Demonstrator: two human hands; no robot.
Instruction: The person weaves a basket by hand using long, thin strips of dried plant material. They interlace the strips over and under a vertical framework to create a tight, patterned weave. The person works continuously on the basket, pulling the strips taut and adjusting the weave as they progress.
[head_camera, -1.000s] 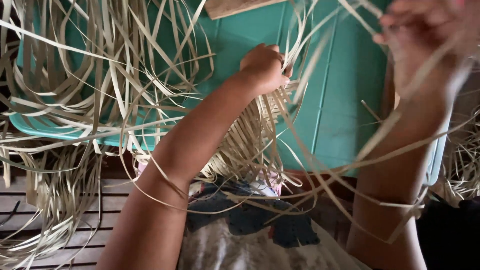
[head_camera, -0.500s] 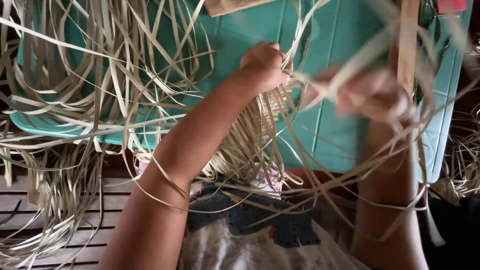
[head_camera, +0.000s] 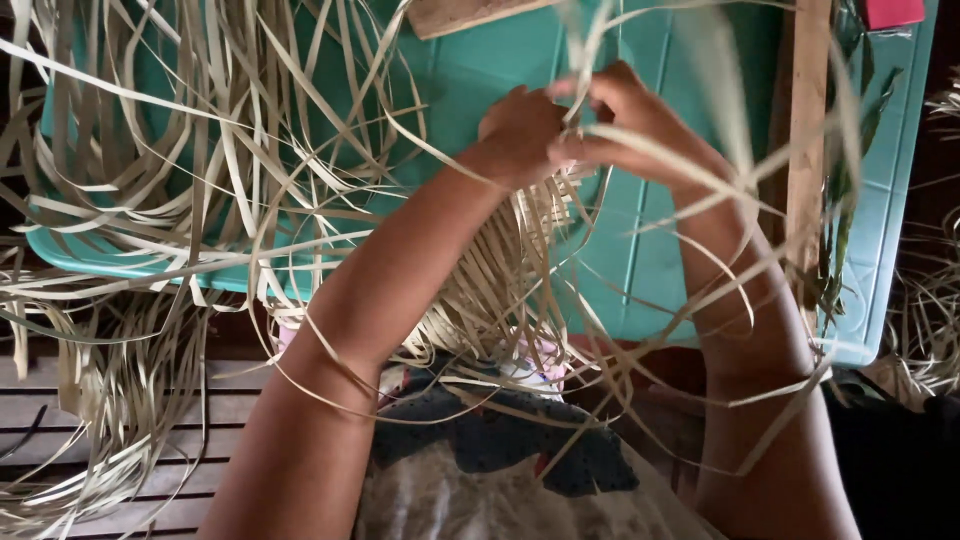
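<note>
My left hand (head_camera: 520, 130) is closed around a bundle of pale dried leaf strips (head_camera: 500, 270) that fan out below it toward my lap. My right hand (head_camera: 630, 115) sits right beside it, touching it, fingers pinched on one of the strips at the top of the bundle. Both hands are over a teal plastic lid (head_camera: 650, 250). Long loose strips (head_camera: 200, 160) curl over my forearms and spread across the left side.
A wooden slat (head_camera: 808, 150) stands upright at the right of the lid, with green leaves (head_camera: 845, 180) beside it. Another wooden piece (head_camera: 470, 12) lies at the top. A slatted wooden floor (head_camera: 60, 410) shows at lower left. More strips (head_camera: 930, 310) pile at the far right.
My right hand came down from the upper right and moved left until it met my left hand at the bundle. My left hand stayed in place.
</note>
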